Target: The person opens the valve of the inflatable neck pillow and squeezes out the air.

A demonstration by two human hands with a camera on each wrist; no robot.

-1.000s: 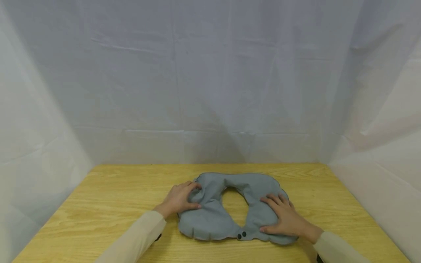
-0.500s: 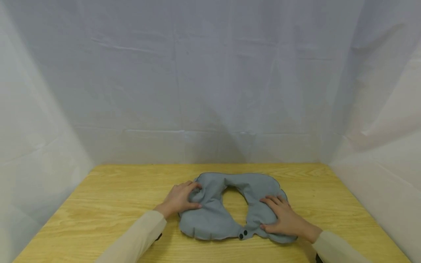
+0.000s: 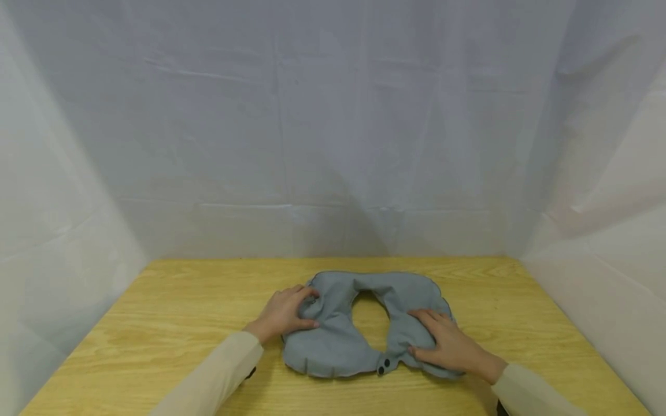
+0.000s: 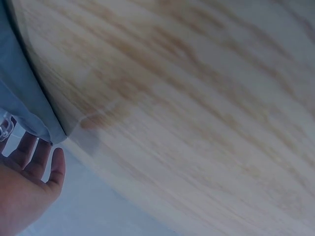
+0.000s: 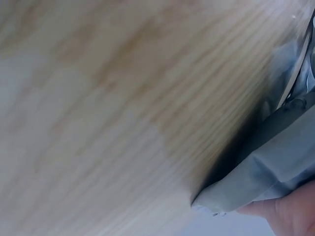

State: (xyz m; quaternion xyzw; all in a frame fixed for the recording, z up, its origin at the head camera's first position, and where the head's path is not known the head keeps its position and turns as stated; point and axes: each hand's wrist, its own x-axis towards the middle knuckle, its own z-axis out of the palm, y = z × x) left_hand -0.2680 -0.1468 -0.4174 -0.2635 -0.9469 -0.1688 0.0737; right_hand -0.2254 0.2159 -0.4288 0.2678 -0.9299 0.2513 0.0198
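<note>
A grey inflatable neck pillow (image 3: 333, 349) lies on the wooden table, its oval opening in the middle. Two black snap buttons (image 3: 384, 366) join its ends at the near side. My left hand (image 3: 282, 315) grips the pillow's left edge, thumb on top. A clear valve (image 4: 6, 127) shows by those fingers in the left wrist view. On the right lobe, my right hand (image 3: 450, 345) holds the fabric with thumb and fingers spread apart. In the right wrist view the pillow's edge (image 5: 275, 169) stands slightly off the table, and much of that hand (image 5: 298, 211) is out of frame.
The wooden table (image 3: 198, 306) extends to both sides of the pillow. White sheeting (image 3: 333, 144) hangs behind it and along the left and right sides.
My right hand has shifted slightly left, drawing the right lobe inward. The snap ends have tilted and the opening has narrowed a little. My left hand stays in place.
</note>
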